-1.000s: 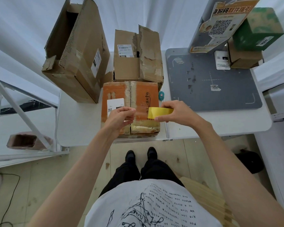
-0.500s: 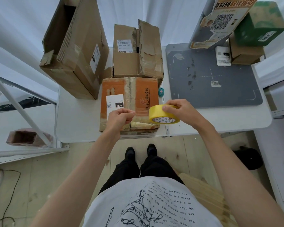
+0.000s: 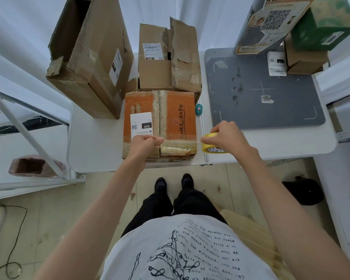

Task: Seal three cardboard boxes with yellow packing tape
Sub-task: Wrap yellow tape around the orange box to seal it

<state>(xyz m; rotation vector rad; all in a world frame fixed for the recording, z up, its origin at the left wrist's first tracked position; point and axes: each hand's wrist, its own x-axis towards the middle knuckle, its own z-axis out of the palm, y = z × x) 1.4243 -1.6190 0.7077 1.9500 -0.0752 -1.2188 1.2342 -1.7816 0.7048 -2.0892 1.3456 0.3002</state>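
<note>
An orange cardboard box [image 3: 178,112] with a white label lies at the table's front edge. Behind it stands a brown box [image 3: 156,73] with torn flaps, and a tall brown box [image 3: 93,63], open at its top, stands to the left. My right hand [image 3: 226,136] grips the yellow tape roll [image 3: 210,146] just right of the orange box. My left hand [image 3: 146,143] pinches the free tape end over the box's near left part. A thin, pale tape strip [image 3: 180,140] stretches between the hands above the box's near edge.
A grey mat [image 3: 261,93] covers the right half of the white table [image 3: 95,146]. A green box [image 3: 323,23], a printed carton and small boxes are stacked at the back right. A small teal cutter [image 3: 198,109] lies beside the orange box. A white frame stands left.
My hands have moved apart: the right hand carried the roll to the right, drawing out a length of tape, while the left hand stayed holding the tape end.
</note>
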